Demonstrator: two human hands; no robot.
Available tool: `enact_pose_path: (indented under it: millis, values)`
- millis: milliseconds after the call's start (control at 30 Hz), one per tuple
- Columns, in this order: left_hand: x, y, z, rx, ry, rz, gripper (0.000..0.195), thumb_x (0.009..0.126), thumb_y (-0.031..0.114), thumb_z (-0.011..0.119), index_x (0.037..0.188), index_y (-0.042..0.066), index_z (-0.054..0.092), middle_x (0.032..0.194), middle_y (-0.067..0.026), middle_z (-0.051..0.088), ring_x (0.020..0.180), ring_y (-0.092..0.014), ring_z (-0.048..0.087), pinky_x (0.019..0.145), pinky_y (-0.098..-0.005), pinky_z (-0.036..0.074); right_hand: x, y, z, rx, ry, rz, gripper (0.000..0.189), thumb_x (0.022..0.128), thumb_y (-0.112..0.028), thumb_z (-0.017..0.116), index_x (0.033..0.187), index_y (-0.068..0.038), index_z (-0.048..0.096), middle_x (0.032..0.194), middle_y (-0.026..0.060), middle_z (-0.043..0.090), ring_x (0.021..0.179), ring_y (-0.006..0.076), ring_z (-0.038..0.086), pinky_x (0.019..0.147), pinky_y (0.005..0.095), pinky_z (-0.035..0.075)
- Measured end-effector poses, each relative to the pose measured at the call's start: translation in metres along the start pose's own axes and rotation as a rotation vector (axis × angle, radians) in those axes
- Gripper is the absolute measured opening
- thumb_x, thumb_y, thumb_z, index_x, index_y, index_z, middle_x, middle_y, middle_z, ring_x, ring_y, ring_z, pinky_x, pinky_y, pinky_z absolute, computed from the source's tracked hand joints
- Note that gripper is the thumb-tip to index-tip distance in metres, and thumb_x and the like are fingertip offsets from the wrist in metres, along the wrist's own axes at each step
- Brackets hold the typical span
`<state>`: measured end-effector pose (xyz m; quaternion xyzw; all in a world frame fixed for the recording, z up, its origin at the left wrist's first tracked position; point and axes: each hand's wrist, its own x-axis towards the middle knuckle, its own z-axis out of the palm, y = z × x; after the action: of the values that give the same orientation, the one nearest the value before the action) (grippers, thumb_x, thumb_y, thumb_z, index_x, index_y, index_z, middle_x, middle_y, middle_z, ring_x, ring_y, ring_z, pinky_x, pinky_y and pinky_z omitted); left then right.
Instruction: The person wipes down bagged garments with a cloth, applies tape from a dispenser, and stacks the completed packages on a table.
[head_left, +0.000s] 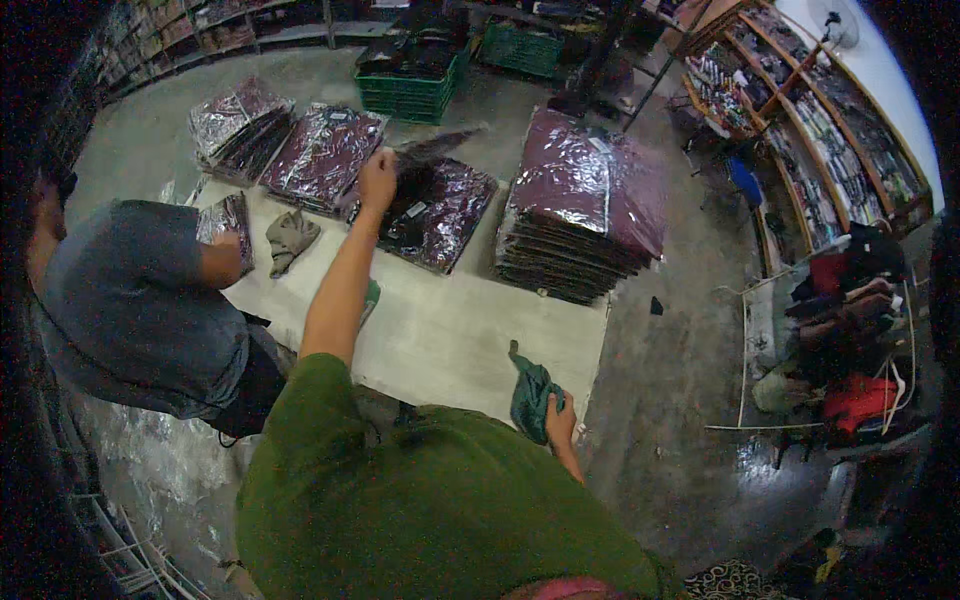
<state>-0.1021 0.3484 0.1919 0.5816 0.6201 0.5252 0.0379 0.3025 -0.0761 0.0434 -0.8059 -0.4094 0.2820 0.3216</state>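
Note:
My left hand (379, 180) is stretched to the far side of the white table (465, 315), its fingers closed on the edge of a plastic-wrapped dark garment (439, 146), which is blurred and tilted up. Beneath it lies a pile of wrapped maroon garments (450, 217). Near the table's front right edge, my right hand (561, 420) grips a bunched green cloth (532, 394). A taller stack of wrapped maroon garments (562, 180) stands at the back right. Part of a green item (370, 298) shows beside my left forearm.
At left a co-worker in a grey shirt (150, 300) leans over a wrapped packet (232, 217). Near them are a beige cloth (291, 240) and more wrapped stacks (326, 154). Green crates (409, 94) stand behind the table; a clothes rack (847, 322) and shelves (810, 127) are at right.

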Motion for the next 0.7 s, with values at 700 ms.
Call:
enact_pose_path:
  millis: [700]
  values:
    - [-0.109, 0.169, -0.137, -0.197, -0.155, 0.178, 0.033, 0.096, 0.029, 0.053, 0.094, -0.001, 0.065, 0.081, -0.0184, 0.064, 0.077, -0.027, 0.061, 0.072, -0.0375, 0.046, -0.207, 0.089, -0.042, 0.268, 0.455, 0.409, 0.061, 0.09, -0.043, 0.061, 0.126, 0.006, 0.052, 0.12, 0.0237, 0.059, 0.115, 0.0329, 0.055, 0.096, 0.038, 0.042]
